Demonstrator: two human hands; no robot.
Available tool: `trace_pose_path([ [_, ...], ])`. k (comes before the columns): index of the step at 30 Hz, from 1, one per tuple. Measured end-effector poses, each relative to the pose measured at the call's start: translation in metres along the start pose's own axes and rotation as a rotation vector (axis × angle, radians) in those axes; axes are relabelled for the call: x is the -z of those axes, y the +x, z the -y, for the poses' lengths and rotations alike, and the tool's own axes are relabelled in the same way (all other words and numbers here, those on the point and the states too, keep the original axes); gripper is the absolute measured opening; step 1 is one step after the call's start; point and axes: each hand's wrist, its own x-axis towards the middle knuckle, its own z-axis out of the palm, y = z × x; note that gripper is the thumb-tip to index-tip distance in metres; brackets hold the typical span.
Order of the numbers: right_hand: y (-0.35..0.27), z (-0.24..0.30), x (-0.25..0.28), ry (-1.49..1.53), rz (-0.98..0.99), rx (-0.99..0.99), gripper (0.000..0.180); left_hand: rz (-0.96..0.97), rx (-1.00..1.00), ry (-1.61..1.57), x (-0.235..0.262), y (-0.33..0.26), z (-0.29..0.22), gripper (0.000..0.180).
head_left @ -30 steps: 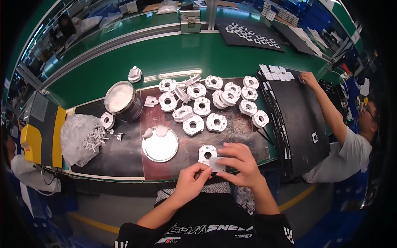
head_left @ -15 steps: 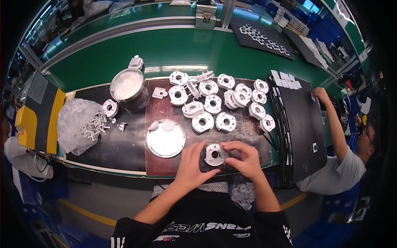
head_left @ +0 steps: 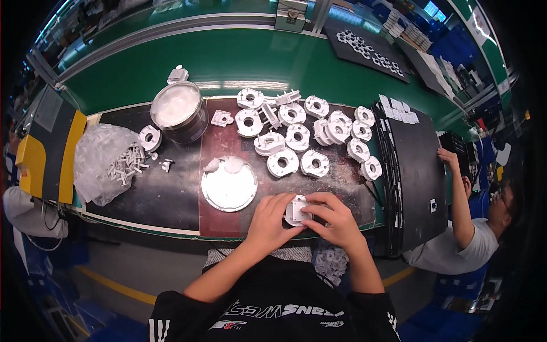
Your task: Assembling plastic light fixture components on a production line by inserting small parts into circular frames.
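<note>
My left hand point(head_left: 266, 221) wraps the left side of a white round plastic housing point(head_left: 289, 219) near the front edge of the bench. My right hand point(head_left: 335, 221) is closed from the right, its thumb and fingers on a small white plate with little holes point(head_left: 297, 211) that lies over the housing's middle. The housing's central hole is covered, and fingers hide much of its right side. Beyond my hands several similar white housings point(head_left: 314, 163) lie about in a loose group. To the left rests a round shiny lid point(head_left: 229, 188) with white lumps on its upper edge.
A tub of white material point(head_left: 178, 108), a clear bag of small white pins point(head_left: 102, 165) and a yellow-black machine point(head_left: 48, 154) stand on the left. A stack of black boards point(head_left: 419, 171) is at the right, where a co-worker's hand point(head_left: 450, 159) touches its edge.
The small plate now covers the housing's hole, which showed before. My right hand has moved left, closer to my left hand. The co-worker's hand has come down along the boards.
</note>
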Motion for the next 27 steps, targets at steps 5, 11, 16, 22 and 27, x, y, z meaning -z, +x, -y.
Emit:
trace_pose_path([
  [5, 0.001, -0.005, -0.006, -0.063, -0.019, 0.051, 0.033, -0.009, 0.001, -0.008, 0.0, -0.001, 0.001, 0.075],
  [11, 0.0, -0.004, -0.009, -0.11, -0.016, 0.066, 0.031, -0.019, -0.005, -0.001, -0.002, -0.002, 0.001, 0.074],
  [16, 0.005, -0.003, -0.007, -0.082, -0.001, 0.066, 0.03, -0.035, -0.009, 0.011, -0.002, -0.002, 0.003, 0.074],
  [22, 0.01, -0.005, 0.0, -0.074, 0.062, 0.07, 0.03, -0.024, -0.004, 0.008, -0.002, -0.002, 0.002, 0.074],
  [27, 0.017, -0.012, 0.007, -0.056, 0.15, 0.098, 0.03, -0.025, 0.0, -0.003, 0.0, -0.001, 0.001, 0.073],
])
